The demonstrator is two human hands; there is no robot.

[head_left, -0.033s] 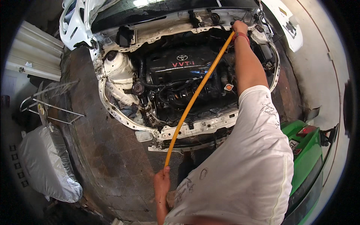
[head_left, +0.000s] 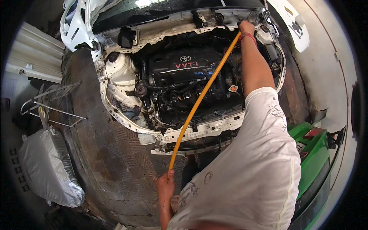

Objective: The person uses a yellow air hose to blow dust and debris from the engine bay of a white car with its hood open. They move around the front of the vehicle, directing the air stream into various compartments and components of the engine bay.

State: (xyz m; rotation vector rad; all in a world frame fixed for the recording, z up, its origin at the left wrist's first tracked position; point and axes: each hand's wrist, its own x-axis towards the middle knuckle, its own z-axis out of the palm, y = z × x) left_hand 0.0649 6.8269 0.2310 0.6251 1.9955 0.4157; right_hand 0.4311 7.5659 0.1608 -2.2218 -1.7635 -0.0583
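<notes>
A long yellow-orange hose (head_left: pixel 202 94) slants across an open engine bay, from the lower left up to the far right. My left hand (head_left: pixel 165 184) is closed round its near end, low in front of the car's front frame. At the far right rim of the bay, my right hand (head_left: pixel 246 27) is closed at the hose's upper end; its fingertips and the hose tip are hard to make out. Beneath the hose lies the black engine cover (head_left: pixel 184 65). An orange cap (head_left: pixel 233 88) shows close to my right forearm.
A white front frame (head_left: pixel 207 131) borders the bay. On the left are a metal-tube stand (head_left: pixel 57 110) and a silver-wrapped object (head_left: pixel 50 168). A green car (head_left: pixel 312 161) stands at right. White body panels (head_left: pixel 293 27) and a dark windscreen (head_left: pixel 168 13) are at the far side.
</notes>
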